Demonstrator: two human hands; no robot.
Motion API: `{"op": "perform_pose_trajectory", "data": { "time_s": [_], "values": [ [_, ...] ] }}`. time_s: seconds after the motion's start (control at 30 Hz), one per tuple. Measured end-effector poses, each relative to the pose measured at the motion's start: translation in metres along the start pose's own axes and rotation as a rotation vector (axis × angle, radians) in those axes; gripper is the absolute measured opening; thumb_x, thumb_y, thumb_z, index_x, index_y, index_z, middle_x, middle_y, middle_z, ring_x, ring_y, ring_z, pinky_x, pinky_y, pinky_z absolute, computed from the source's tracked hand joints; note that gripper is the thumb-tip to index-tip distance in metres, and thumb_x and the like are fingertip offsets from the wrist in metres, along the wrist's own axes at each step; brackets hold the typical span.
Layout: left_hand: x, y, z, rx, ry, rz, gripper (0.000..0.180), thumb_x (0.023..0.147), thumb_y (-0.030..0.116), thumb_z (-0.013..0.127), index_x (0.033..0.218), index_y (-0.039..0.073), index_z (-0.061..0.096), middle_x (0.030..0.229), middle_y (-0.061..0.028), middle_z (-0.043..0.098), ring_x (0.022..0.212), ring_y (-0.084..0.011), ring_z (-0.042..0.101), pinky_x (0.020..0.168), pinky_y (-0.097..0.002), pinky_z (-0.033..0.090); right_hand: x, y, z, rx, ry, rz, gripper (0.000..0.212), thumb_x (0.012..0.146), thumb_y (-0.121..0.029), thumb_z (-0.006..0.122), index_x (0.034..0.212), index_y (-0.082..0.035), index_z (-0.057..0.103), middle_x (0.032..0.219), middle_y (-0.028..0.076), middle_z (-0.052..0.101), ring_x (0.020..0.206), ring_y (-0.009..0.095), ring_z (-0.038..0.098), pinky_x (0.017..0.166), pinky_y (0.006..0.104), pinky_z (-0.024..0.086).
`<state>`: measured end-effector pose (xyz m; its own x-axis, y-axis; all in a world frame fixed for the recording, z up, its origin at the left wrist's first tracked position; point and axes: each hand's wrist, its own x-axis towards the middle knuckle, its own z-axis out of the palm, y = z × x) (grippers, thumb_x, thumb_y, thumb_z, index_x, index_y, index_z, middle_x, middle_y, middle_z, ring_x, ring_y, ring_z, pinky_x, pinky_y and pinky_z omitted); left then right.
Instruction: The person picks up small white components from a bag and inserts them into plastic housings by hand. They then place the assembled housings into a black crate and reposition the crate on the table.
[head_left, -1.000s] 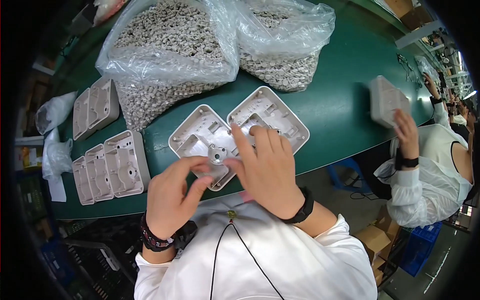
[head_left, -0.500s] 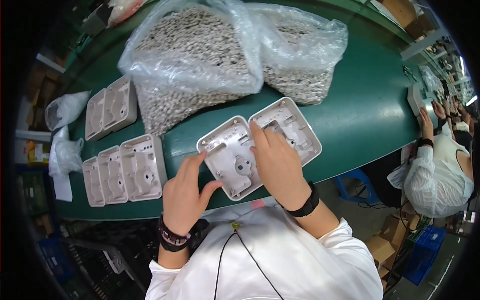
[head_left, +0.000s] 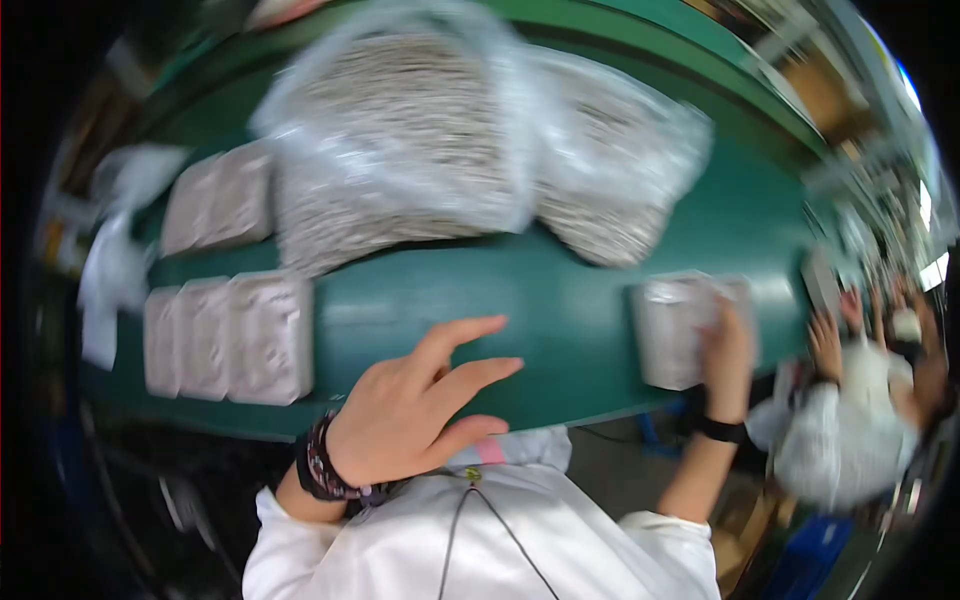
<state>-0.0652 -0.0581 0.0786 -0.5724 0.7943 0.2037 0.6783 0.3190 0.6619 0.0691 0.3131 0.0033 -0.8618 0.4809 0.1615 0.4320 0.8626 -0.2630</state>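
"Where's that pair of shells (head_left: 668, 345)?"

"To the person's right, side by side, at the near part of the bench (head_left: 560, 330). The right hand (head_left: 732, 350) is on them."

"Is its grip closed?"

"Can't tell, it's a blur. The fingers lie over the right-hand shell."

"And the left hand (head_left: 415, 405)?"

"Over the near edge, grip loose, fingers spread and pointing right."

"What's on the left?"

"A row of three shells (head_left: 230, 340), and two more shells (head_left: 218, 198) behind. Farther back sit a big bag (head_left: 400, 110) and a small bag (head_left: 610, 150), both with little parts inside."

"And far right?"

"A co-worker (head_left: 850, 440), one hand near a pale block (head_left: 820, 282)."
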Motion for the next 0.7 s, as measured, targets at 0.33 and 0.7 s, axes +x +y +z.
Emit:
{"op": "perform_pose_trajectory", "data": {
  "time_s": [0.33,0.7],
  "values": [
    [-0.105,-0.089,-0.099,0.852,0.736,-0.819,0.033,0.083,0.030,0.060,0.108,0.008,0.056,0.107,-0.0140,0.057,0.085,-0.0345,0.061,0.070,-0.0415,0.050,0.198,0.280,0.005,0.193,0.091,0.029,0.057,0.078,0.002,0.048,0.133,-0.008,0.040,0.122,0.022,0.052,0.115,0.035,0.049,0.095,0.0389,0.039],
    [-0.175,-0.166,-0.151,0.827,0.653,-1.535,0.049,0.086,0.048,0.048,0.104,0.005,0.061,0.099,-0.0211,0.064,0.093,-0.0379,0.060,0.077,-0.0464,0.049,0.057,-0.005,-0.047,0.046,0.524,-0.366,0.033,0.083,-0.008,0.058,0.116,-0.002,0.055,0.109,0.017,0.057,0.103,0.033,0.052,0.091,0.0384,0.038]
  ]
}}
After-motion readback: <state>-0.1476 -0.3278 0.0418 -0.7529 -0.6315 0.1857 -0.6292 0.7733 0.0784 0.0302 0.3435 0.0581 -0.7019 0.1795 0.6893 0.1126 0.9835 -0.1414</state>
